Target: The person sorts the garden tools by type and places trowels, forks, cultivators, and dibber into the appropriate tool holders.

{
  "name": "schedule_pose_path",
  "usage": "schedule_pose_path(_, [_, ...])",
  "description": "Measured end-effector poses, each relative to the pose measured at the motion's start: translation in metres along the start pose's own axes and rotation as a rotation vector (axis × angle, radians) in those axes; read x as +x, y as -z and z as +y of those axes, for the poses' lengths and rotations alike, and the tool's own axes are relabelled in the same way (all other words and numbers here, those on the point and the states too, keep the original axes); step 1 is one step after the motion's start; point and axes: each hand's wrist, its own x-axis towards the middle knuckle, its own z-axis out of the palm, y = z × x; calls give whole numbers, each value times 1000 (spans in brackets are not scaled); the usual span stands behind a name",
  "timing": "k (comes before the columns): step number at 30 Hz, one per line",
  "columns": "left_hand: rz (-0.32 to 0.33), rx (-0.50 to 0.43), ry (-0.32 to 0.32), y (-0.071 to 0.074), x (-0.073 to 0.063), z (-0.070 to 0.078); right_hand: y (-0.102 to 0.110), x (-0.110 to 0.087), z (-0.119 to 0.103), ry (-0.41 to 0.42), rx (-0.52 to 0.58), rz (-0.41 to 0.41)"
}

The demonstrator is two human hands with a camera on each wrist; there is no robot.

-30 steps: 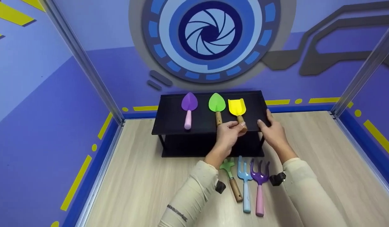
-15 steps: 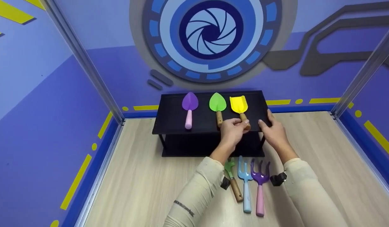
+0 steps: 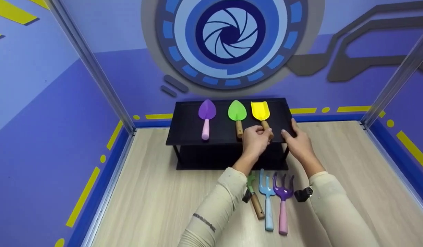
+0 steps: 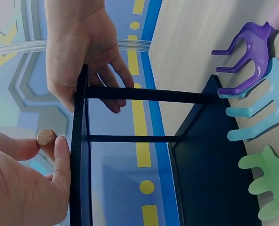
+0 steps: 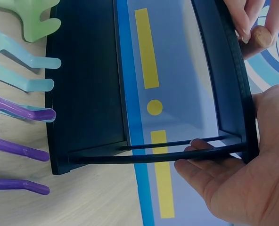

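My left hand (image 3: 255, 141) pinches the wooden handle of a yellow hand shovel (image 3: 260, 110) between thumb and fingers. The shovel lies over the right part of a black two-tier shelf's top (image 3: 220, 128), blade toward the back wall. In the left wrist view the round end of the wooden handle (image 4: 46, 137) shows between thumb and finger. My right hand (image 3: 300, 145) grips the shelf's right edge, thumb on top, other fingers (image 5: 196, 181) below the top board. To the left on the shelf lie a green trowel (image 3: 237, 110) and a purple trowel with pink handle (image 3: 207, 109).
On the wooden floor before the shelf lie a green hand fork (image 3: 256, 206), partly behind my left sleeve, a light blue hand fork (image 3: 269, 209) and a purple hand fork with pink handle (image 3: 283, 212). A printed blue wall (image 3: 129, 85) stands close behind the shelf.
The yellow shovel has shifted slightly back and to the right on the shelf, with my left hand moving along. My right hand stays at the shelf's edge.
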Motion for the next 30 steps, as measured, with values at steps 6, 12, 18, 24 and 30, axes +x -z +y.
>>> schedule_pose_path(6, [10,-33,44,0,-1,1,0,0,1,-3,-4,0])
schedule_pose_path(12, [14,-16,39,-1,-2,0,0,0,0,-3,-6,1])
schedule_pose_path(18, [19,6,5,-3,-3,-1,1,-1,1,1,-17,9])
schedule_pose_path(24, [35,16,16,-3,-1,-2,1,0,1,6,-20,5])
schedule_pose_path(30, [32,1,19,-2,-3,-4,1,-1,1,3,-24,-1])
